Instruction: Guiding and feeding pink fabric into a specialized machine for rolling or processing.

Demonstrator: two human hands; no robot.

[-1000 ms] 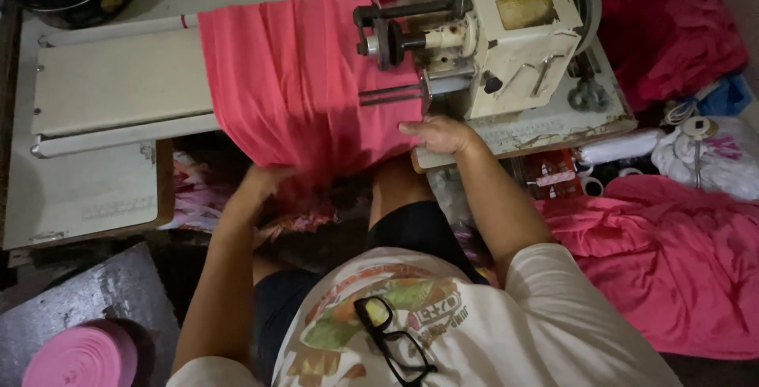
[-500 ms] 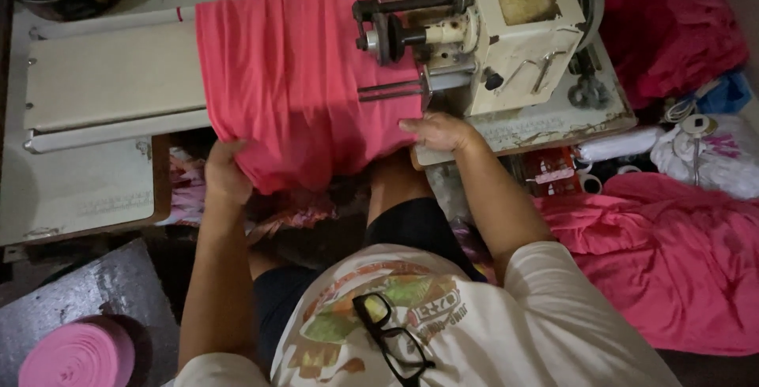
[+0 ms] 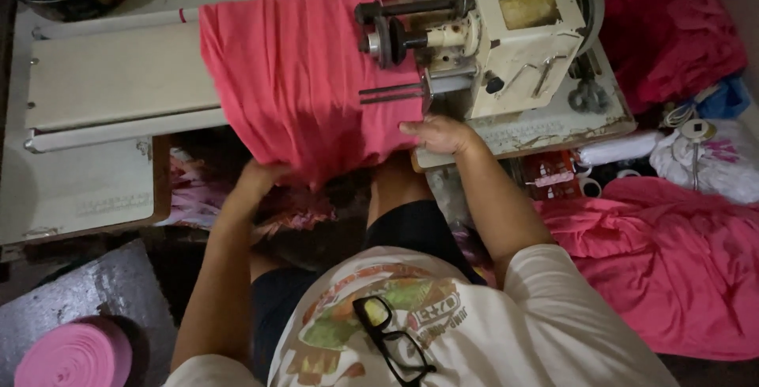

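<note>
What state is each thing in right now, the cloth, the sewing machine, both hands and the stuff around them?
Pink cloth: draped over the machine bed, hanging off the front edge.
Sewing machine: upright, cloth under its head.
Left hand: grip under the cloth's hanging edge.
Right hand: flat on the cloth beside the machine.
Glasses: hung on the shirt collar.
Pink tape roll: wound.

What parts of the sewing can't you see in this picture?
- Left hand, head view: its fingers are tucked under the pink fabric, so its grip is hidden.
- Needle, head view: the sewing machine head covers it.
- Right hand, head view: its fingertips press on the fabric edge; whether they pinch it is unclear.
- Pink tape roll: cut by the bottom edge.
</note>
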